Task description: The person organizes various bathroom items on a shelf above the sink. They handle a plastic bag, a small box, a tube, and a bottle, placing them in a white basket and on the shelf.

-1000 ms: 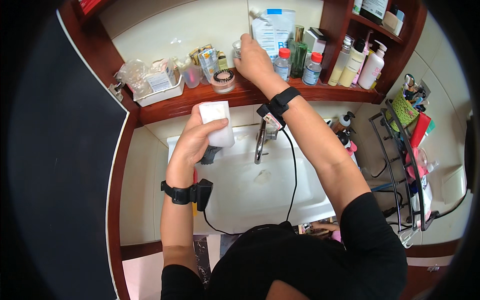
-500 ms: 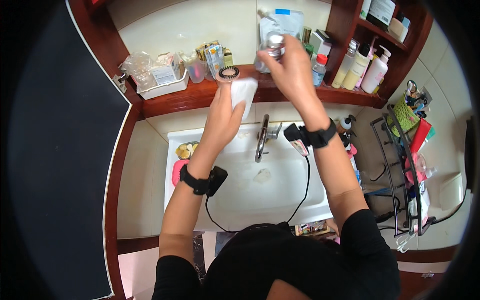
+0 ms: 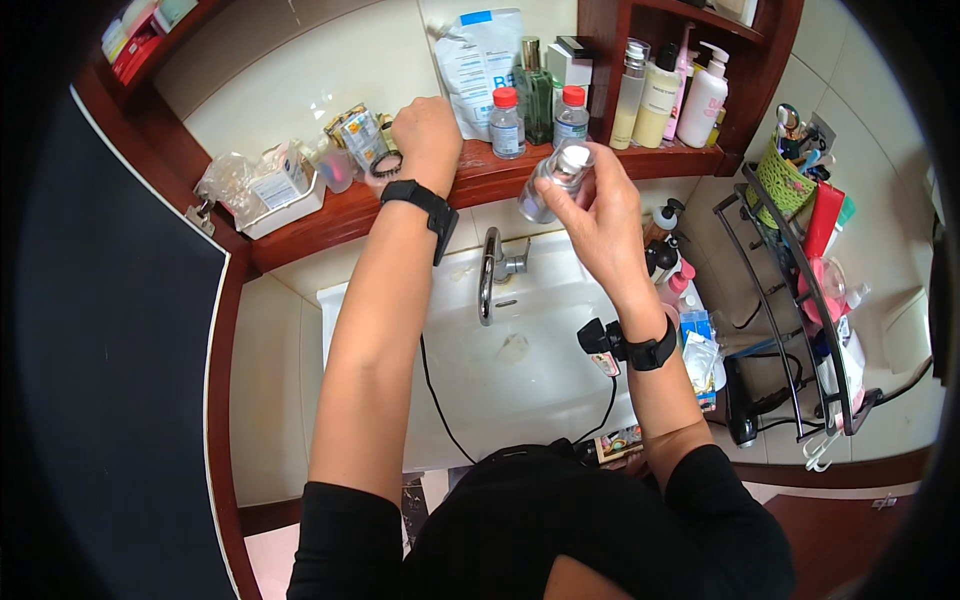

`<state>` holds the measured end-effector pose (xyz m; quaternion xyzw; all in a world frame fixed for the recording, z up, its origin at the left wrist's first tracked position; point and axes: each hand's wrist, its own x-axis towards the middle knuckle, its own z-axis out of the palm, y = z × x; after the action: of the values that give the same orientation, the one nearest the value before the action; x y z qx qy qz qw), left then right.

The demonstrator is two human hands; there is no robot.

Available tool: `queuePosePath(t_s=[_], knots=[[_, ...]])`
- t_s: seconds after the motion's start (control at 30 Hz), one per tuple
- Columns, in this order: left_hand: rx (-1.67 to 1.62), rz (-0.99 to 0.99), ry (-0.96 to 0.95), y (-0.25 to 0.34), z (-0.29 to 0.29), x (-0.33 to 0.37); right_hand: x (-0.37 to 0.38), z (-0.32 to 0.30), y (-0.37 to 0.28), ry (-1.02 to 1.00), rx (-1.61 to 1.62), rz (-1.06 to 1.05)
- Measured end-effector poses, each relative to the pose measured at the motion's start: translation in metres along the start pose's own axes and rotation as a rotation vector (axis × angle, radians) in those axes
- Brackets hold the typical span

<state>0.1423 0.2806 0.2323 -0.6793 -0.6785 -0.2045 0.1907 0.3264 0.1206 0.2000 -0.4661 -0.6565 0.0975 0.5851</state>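
Observation:
My right hand (image 3: 605,215) is wrapped round a clear bottle with a silver top (image 3: 556,180), tilted in front of the shelf edge above the sink. Up at the wooden shelf, my left hand (image 3: 428,135) shows only its back and wrist. Its fingers and anything in them are hidden. Close to the left wrist lies a black coiled hair tie (image 3: 386,165). Two small clear bottles with red caps, one nearer (image 3: 507,128) and one to its right (image 3: 571,118), stand on the shelf between my hands. A large white pouch (image 3: 480,65) rises behind them.
Below my arms is a white sink (image 3: 540,370) with a chrome tap (image 3: 489,275). A white tray (image 3: 288,205) with packets sits at the shelf's left. Pump bottles (image 3: 703,100) line the shelf's right end. A black wire rack (image 3: 790,290) projects at the right.
My left hand has moved up to the shelf, and the white pad it held is out of sight. My right hand has lowered the clear bottle from the shelf. The view has shifted.

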Motion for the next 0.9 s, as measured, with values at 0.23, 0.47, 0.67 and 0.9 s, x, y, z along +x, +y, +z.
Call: queuePosePath(t_s=[0.23,0.47,0.67,0.9], knots=[[-0.058,0.062,-0.153,-0.028,0.033,0.021,-0.017,-0.017,0.007,-0.024,0.011,0.042],[-0.172,0.162,-0.137,-0.039,0.048,0.009,-0.019,-0.006,0.015,-0.051,0.042,0.039],[-0.348,0.258,-0.214,-0.025,0.016,-0.021,-0.020,0.005,0.021,-0.071,0.088,0.034],[-0.381,0.245,-0.145,-0.020,0.027,-0.021,-0.021,0.005,0.022,-0.111,0.046,0.060]])
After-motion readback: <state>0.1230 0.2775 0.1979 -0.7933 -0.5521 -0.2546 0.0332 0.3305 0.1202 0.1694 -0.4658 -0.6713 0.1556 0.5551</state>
